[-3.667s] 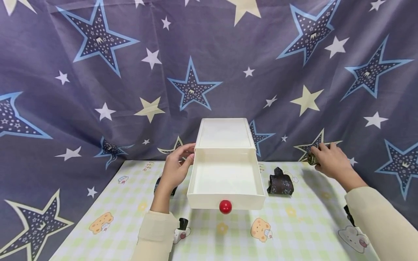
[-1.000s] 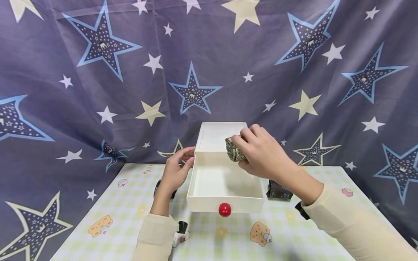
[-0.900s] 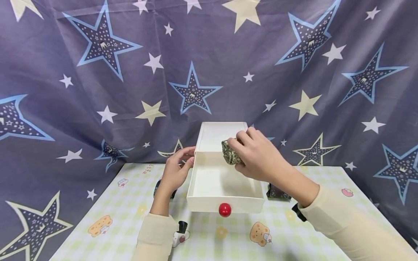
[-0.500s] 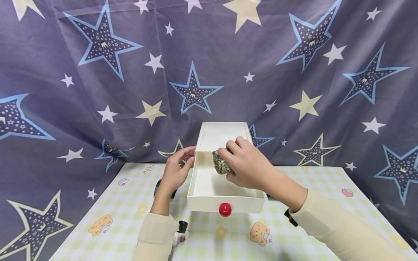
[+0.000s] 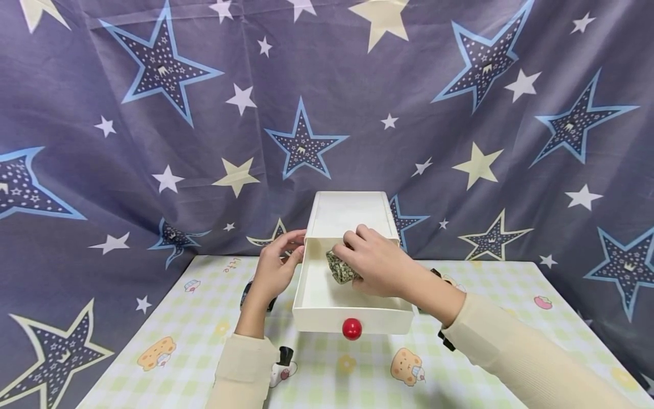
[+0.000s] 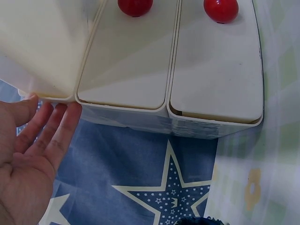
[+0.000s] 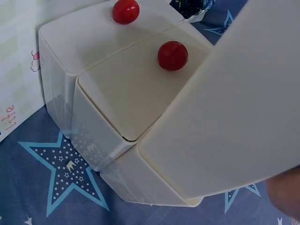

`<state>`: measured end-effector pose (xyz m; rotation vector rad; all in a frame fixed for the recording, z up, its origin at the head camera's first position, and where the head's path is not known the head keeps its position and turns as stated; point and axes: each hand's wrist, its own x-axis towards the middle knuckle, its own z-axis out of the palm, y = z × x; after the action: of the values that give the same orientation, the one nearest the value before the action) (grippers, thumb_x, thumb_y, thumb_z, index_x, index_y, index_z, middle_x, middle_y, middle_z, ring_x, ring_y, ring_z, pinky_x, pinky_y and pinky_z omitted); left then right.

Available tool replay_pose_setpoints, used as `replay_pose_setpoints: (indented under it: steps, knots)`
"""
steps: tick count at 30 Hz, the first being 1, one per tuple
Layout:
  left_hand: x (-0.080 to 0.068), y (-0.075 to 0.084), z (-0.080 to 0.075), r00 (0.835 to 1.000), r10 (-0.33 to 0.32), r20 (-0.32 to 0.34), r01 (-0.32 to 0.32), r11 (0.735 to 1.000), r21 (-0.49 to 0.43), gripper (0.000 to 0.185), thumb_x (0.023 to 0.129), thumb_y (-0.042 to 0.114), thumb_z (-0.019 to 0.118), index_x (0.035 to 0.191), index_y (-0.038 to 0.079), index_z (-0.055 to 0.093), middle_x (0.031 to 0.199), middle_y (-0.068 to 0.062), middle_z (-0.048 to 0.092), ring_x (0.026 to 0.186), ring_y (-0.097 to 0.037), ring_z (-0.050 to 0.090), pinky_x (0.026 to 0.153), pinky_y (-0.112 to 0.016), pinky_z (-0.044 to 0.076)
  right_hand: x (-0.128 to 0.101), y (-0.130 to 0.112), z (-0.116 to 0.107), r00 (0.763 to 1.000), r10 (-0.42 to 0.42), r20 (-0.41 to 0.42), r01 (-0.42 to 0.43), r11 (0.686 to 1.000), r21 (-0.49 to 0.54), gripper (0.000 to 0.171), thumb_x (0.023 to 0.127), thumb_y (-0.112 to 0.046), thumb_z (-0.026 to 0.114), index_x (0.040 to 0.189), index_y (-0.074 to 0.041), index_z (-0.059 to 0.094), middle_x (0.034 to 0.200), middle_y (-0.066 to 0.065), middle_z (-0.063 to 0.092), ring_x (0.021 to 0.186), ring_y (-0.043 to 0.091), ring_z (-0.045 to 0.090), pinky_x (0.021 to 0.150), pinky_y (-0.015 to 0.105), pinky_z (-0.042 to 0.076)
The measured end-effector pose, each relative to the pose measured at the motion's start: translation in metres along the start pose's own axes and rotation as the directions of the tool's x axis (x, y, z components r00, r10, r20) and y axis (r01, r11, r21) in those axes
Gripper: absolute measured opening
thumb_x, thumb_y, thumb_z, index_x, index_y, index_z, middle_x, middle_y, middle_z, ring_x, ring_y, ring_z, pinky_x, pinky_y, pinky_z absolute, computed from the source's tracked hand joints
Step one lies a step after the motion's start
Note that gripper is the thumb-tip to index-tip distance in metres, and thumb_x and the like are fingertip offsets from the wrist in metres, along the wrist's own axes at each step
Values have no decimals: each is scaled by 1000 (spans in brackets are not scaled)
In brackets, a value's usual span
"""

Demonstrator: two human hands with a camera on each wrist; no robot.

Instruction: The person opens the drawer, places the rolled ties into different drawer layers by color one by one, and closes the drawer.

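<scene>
Two hands at white drawer, "ittle" on tablecloth.

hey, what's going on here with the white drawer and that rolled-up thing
A person is working at a white drawer unit on a checked table mat. The top drawer, with a red knob, is pulled out. Their right hand has its grip on a rolled, green-patterned piece of cloth, held low inside that drawer. Their left hand rests with straight fingers against the unit's left side. A dark rolled item lies on the mat behind the left hand.
</scene>
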<state>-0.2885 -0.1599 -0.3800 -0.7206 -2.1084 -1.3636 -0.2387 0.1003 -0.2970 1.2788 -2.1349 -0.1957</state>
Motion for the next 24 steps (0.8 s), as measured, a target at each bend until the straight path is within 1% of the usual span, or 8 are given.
replay_pose_setpoints:
  steps: [6, 10, 18, 21, 24]
  knots:
    - [0, 1, 0, 1000, -12, -1, 12, 1000, -5, 35, 100, 4, 66, 134, 11, 66, 113, -8, 70, 92, -19, 71, 72, -30, 62, 1, -1, 3, 996, 20, 82, -22, 1000, 19, 57, 70, -25, 90, 117, -11, 61, 99, 7, 58, 86, 28, 50, 81, 39, 47]
    - [0, 1, 1, 1000, -1, 2, 1, 1000, -8, 35, 100, 4, 65, 134, 10, 65, 113, -9, 70, 92, -20, 71, 72, -31, 62, 0, -2, 6, 991, 36, 129, -40, 999, 27, 54, 75, -28, 89, 119, -12, 62, 102, 7, 59, 90, 28, 52, 82, 39, 49]
    - [0, 1, 0, 1000, -4, -1, 4, 1000, -11, 35, 100, 3, 66, 134, 11, 66, 113, -7, 70, 92, -18, 71, 71, -30, 62, -3, -3, 7, 988, 35, 148, -40, 999, 32, 52, 79, -25, 87, 122, -12, 61, 105, 8, 60, 95, 28, 55, 85, 39, 50]
    - [0, 1, 0, 1000, -6, 0, 6, 1000, -6, 35, 100, 4, 66, 134, 11, 66, 113, -7, 70, 93, -18, 71, 71, -29, 62, -5, -3, 4, 989, 29, 148, -36, 998, 44, 52, 80, -23, 86, 124, -12, 62, 107, 8, 60, 96, 29, 55, 86, 39, 51]
    - [0, 1, 0, 1000, -3, -1, 3, 1000, -3, 35, 100, 4, 66, 134, 11, 66, 114, -8, 70, 94, -19, 71, 71, -29, 62, -8, -3, -1, 986, 13, 165, -25, 997, 72, 54, 81, -27, 86, 127, -11, 62, 110, 8, 60, 98, 29, 55, 88, 39, 52]
